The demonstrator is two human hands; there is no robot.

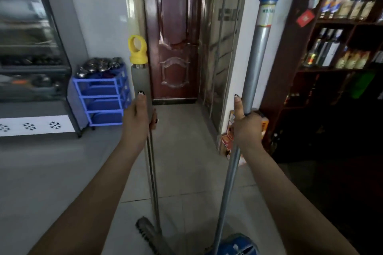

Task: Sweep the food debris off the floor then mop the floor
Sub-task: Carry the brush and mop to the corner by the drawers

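Note:
My left hand grips the grey foam grip of a metal-handled dustpan that has a yellow hanging loop on top; its toothed grey pan rests near the floor at the bottom middle. My right hand holds the silver pole of a broom, thumb pointing up along it. The pole has a blue sleeve near its top and a blue head at the bottom edge, partly cut off. Both tools stand nearly upright over the pale tiled floor. No debris shows on the tiles in view.
A dark red door stands shut straight ahead. A blue plastic rack with metal bowls sits at the left beside a glass display fridge. Dark shelves of bottles line the right, with boxes at the wall's foot.

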